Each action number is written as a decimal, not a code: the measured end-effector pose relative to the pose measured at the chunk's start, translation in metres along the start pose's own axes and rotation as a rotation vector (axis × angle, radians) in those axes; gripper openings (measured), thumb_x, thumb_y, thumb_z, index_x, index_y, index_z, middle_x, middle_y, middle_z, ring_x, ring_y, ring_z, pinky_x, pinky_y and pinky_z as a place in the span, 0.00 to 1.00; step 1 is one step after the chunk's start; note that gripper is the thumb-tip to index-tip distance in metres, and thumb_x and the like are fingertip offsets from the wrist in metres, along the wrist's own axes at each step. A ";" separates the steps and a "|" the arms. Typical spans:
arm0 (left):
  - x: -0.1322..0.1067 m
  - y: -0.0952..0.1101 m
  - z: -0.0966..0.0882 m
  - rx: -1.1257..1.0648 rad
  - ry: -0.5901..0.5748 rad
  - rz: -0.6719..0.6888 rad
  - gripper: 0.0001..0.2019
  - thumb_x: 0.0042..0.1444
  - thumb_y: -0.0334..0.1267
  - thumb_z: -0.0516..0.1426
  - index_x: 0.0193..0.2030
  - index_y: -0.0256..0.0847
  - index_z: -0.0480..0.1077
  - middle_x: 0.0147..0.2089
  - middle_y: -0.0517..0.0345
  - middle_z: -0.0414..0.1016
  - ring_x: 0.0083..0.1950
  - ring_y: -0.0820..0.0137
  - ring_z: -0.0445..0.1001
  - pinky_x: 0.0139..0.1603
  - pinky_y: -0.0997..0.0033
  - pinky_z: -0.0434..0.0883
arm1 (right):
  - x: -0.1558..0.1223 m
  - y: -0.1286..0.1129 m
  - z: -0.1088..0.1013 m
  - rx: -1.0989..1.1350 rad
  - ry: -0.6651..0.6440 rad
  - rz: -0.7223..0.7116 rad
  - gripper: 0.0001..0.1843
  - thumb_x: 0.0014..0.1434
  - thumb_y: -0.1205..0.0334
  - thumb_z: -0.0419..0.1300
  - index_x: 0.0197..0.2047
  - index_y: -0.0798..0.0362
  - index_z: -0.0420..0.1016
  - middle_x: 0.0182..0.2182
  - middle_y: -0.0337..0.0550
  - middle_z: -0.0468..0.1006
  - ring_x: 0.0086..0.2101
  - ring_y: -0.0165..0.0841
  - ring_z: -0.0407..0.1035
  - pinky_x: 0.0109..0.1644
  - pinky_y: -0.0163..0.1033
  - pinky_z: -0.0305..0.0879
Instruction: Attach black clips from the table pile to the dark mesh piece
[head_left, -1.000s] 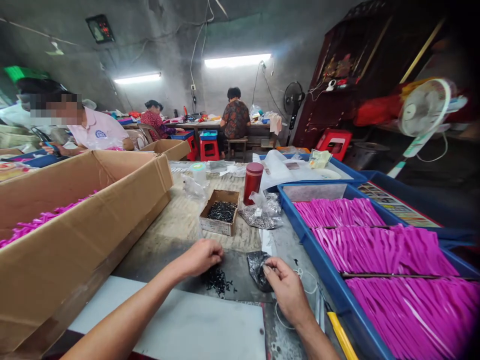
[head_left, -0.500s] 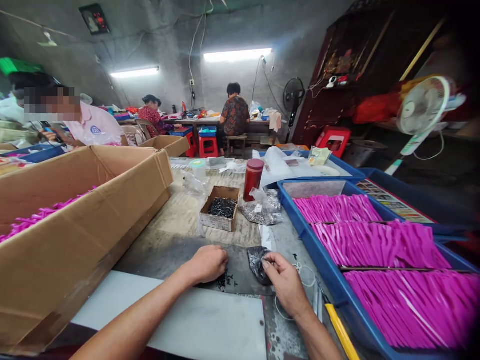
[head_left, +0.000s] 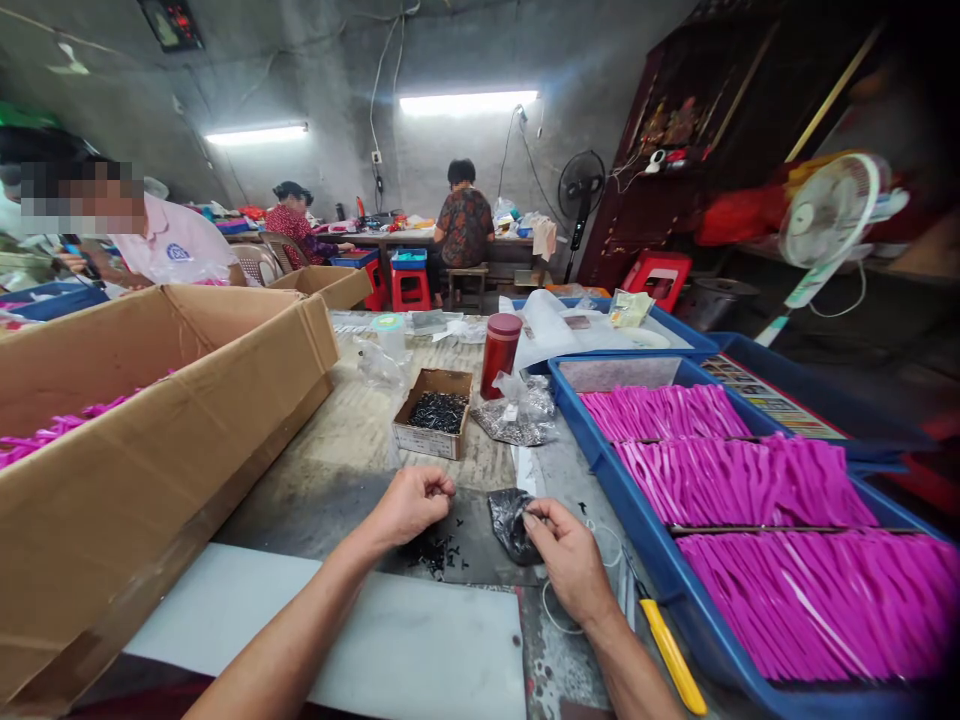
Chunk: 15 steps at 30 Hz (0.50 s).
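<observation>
My left hand [head_left: 412, 508] hovers over the dark work mat, fingers curled with thumb and fingertips together; whatever may be between them is too small to make out. Just below it lies a scatter of small black parts [head_left: 435, 555]. With thumb and forefinger, my right hand [head_left: 570, 555] pinches the near edge of a small black plastic bag [head_left: 511, 522] resting on the mat. What the bag contains is hidden. Beyond both hands stands an open cardboard box [head_left: 433, 443] of small dark metal pieces. A clear bag of silvery pieces [head_left: 517, 425] lies to its right.
A large carton [head_left: 225, 440] with pink strips flanks the left. On the right, a blue tray [head_left: 600, 440] holds rows of pink strips [head_left: 750, 480]. A yellow-handled tool [head_left: 671, 655] lies beside it. A red canister [head_left: 500, 355] stands behind. Several people sit farther back.
My left hand has lifted slightly away from the mat, uncovering more of the scattered black parts. My right hand keeps its pinch on the black bag. The whole view has shifted a little.
</observation>
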<state>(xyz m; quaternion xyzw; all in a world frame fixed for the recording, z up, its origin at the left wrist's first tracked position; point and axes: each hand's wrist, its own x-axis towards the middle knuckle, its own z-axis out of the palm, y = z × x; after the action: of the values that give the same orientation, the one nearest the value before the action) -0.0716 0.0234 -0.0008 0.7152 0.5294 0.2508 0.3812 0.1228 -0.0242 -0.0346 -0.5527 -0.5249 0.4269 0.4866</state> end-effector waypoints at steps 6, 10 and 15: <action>-0.002 -0.004 0.013 -0.044 -0.082 0.067 0.09 0.45 0.31 0.49 0.28 0.34 0.70 0.22 0.63 0.67 0.25 0.76 0.62 0.28 0.79 0.61 | -0.002 -0.005 -0.004 -0.176 0.040 -0.065 0.09 0.49 0.59 0.51 0.27 0.55 0.67 0.18 0.36 0.66 0.21 0.29 0.59 0.25 0.32 0.54; -0.003 -0.005 0.018 -0.030 -0.081 0.125 0.10 0.46 0.31 0.49 0.32 0.36 0.71 0.31 0.58 0.72 0.33 0.73 0.67 0.36 0.76 0.64 | -0.001 -0.006 -0.004 -0.395 0.030 -0.176 0.07 0.50 0.64 0.50 0.27 0.53 0.68 0.22 0.40 0.69 0.26 0.32 0.63 0.30 0.34 0.55; -0.005 -0.004 0.018 0.003 -0.087 0.178 0.10 0.47 0.30 0.49 0.34 0.37 0.71 0.33 0.57 0.72 0.36 0.72 0.68 0.39 0.75 0.64 | 0.003 0.001 -0.001 -0.649 -0.045 -0.245 0.10 0.49 0.69 0.49 0.23 0.52 0.68 0.22 0.41 0.68 0.28 0.33 0.63 0.32 0.35 0.55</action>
<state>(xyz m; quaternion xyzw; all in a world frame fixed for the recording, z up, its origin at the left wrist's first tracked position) -0.0614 0.0138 -0.0142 0.7702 0.4471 0.2514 0.3790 0.1241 -0.0208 -0.0357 -0.6021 -0.7062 0.1884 0.3213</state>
